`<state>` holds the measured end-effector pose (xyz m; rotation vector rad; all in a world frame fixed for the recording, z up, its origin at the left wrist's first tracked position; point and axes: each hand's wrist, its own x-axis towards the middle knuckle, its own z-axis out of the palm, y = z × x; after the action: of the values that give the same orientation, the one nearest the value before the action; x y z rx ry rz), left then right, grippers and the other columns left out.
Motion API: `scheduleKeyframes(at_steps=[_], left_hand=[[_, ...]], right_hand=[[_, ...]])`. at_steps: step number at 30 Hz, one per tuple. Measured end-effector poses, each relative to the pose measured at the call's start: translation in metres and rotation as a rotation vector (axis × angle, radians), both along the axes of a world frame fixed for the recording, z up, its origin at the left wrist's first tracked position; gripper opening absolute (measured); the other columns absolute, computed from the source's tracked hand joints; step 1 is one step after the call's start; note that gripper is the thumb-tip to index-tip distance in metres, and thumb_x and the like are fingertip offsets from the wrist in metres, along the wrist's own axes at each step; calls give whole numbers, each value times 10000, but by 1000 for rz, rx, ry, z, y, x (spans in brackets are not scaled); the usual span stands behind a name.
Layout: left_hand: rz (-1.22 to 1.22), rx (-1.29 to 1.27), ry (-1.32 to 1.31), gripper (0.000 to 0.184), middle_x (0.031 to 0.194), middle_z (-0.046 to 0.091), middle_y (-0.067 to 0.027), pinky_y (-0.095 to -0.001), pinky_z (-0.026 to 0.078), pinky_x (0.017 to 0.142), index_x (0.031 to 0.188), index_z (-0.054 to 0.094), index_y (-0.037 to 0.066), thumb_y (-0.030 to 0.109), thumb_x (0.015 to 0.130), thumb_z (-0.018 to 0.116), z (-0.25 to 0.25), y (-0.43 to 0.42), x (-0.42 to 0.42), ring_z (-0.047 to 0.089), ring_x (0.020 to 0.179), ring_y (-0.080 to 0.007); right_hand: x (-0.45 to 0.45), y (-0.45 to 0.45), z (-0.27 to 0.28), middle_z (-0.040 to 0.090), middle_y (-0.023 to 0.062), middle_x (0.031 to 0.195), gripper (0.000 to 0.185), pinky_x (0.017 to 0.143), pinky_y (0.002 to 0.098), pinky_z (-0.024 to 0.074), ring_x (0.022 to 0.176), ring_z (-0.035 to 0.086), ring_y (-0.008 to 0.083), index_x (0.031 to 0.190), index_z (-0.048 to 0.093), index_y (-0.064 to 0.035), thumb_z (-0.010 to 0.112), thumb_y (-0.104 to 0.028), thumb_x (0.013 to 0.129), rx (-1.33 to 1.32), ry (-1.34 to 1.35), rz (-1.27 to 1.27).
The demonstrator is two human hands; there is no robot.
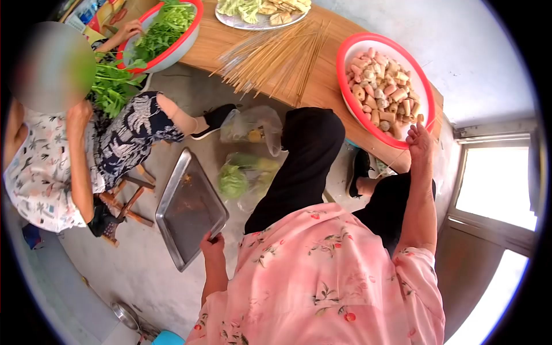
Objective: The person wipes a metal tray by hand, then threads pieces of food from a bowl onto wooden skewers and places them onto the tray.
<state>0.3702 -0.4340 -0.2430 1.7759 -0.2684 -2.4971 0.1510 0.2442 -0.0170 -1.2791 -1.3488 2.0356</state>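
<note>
The left hand (212, 244) grips the metal tray (192, 210) by its edge, near a corner; a firm hold there should limit tipping. The right hand (420, 141) is at the rim of the plastic basin (340, 66) of cut chunks (391, 91), on the wooden table (241, 46); its fingers are bunched narrowly, pinch unclear; a light touch suits small pieces.

The left hand (213, 242) is closed; the right hand (420, 142) reaches farther forward.

Pale wall (397, 20); gry flr (132, 259); tbl (213, 37); win (494, 181) — brt
</note>
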Motion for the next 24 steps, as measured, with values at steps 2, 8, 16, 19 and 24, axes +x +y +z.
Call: scheduleKeyframes(at_steps=[2,8,16,19,24], left_hand=[[-25,-107,-100,91,838,592,-133,-328,482,588,855,541,-9,-7,765,557,45,17,-12,579,731,-260],[-110,-194,-36,124,953,586,-122,-354,490,752,926,551,-4,0,802,554,178,71,-29,566,899,-247],[-914,-553,374,172,975,595,-150,-322,486,760,986,526,-39,86,868,531,264,115,-27,564,870,-237],[-571,40,211,208,956,596,-163,-334,484,737,1000,520,-50,122,884,526,277,118,-36,568,832,-237],[-599,34,98,242,985,601,-182,-359,480,713,1021,519,-66,140,896,502,332,166,-52,583,808,-248]], right_hand=[[-12,4,-17,543,43,715,170,400,236,349,543,503,153,957,504,-50,598,-132,843,2,103,71],[-47,22,-43,543,94,770,151,502,271,499,609,578,202,971,483,8,549,-37,844,-96,179,120],[-49,27,-73,594,88,784,182,560,266,484,702,601,186,885,601,41,630,-101,775,244,35,143],[-34,-26,-21,640,165,849,360,666,342,490,748,621,241,1055,593,50,642,-135,751,1083,-257,50],[-4,-122,44,578,88,1098,544,773,298,459,944,558,204,1277,454,7,672,-206,826,500,193,297]])
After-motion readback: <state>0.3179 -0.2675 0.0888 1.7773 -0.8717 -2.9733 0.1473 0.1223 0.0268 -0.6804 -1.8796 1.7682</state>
